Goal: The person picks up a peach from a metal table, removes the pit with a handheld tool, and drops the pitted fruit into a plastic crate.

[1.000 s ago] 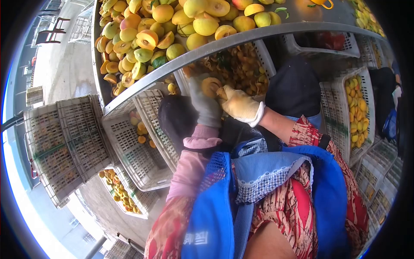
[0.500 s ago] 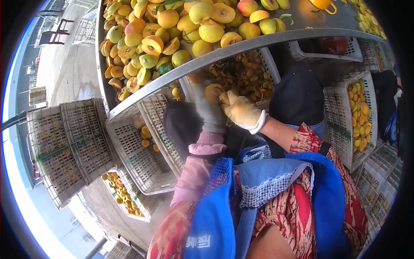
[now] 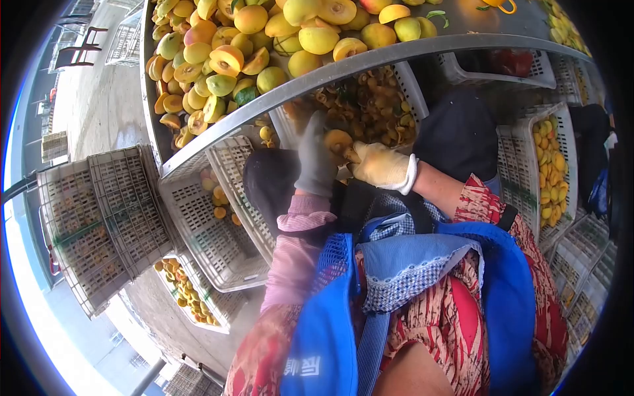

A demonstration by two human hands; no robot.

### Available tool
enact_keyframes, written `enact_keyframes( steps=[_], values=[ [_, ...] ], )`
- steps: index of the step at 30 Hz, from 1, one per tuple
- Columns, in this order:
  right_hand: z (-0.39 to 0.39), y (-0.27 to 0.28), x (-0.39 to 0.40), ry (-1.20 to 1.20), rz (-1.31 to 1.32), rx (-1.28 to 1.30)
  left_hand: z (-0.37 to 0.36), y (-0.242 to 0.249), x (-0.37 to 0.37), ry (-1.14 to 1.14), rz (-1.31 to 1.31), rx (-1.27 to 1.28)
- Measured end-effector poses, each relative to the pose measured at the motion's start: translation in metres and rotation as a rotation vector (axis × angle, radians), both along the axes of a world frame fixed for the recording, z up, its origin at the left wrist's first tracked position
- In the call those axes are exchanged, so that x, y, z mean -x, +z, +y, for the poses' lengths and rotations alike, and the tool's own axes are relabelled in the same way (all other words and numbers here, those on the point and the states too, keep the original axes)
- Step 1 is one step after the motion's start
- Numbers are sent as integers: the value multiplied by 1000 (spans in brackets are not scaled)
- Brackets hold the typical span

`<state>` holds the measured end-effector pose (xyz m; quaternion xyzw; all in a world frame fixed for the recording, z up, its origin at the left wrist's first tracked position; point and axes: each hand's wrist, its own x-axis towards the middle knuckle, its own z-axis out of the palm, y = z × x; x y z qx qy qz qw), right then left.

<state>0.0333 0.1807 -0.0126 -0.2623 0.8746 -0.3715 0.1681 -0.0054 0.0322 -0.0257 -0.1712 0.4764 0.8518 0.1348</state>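
My left hand [image 3: 315, 157], in a grey glove, is closed around a peach half [image 3: 339, 141] below the table edge; the fruit's cut, brownish-orange side shows to the right of the fingers. My right hand [image 3: 384, 166], in a pale yellow glove with a white cuff, is closed with its fingertips at the peach half. What it grips is hidden. Just beyond both hands, a white crate [image 3: 413, 92] under the table contains brownish fruit scraps.
A metal table [image 3: 323, 76] above is heaped with whole and halved peaches [image 3: 228, 61]. A yellow-orange handled item [image 3: 507, 6] lies on it. White crates [image 3: 228, 254] stand at left, with stacked crates [image 3: 99, 218] farther out. A crate of peaches [image 3: 551, 171] is at right.
Both hands stay together at the peach half. My left hand's fingers have straightened upward, and the right hand has shifted slightly right. The whole view has moved a little.
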Motion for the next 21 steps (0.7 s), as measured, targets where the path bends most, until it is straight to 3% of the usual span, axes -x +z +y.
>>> enact_keyframes(
  steps=[1, 4, 6, 7, 8, 11, 13, 17, 18, 20, 21],
  values=[
    [2, 0, 1, -22, 33, 12, 3, 3, 0, 2, 29, -21],
    [5, 13, 4, -149, -483, 204, 4, 22, -5, -137, 48, 353],
    [-1, 41, 4, -295, -854, 283, -5, -25, -7, -44, 572, 1003],
    [-3, 51, 2, -375, -1049, 312, -3, -22, -7, 11, 837, 1324],
    [-4, 52, 2, -383, -1140, 409, -4, -19, -9, -29, 356, 672],
    [-3, 49, -4, -360, -1403, 698, -3, -6, -7, 11, 164, 508],
    [0, 41, -4, -264, -1547, 870, 2, 13, -8, -10, 212, 492],
    [1, 60, -5, -394, -1594, 822, 5, 41, -14, -86, 318, 509],
    [3, 61, -1, -387, -1515, 681, 9, 43, -15, -67, 439, 526],
    [4, 36, -8, -186, -542, 370, 13, 42, -17, -45, 543, 516],
    [6, 27, -8, -118, -363, 157, 14, 39, -18, -41, 530, 490]
  ],
)
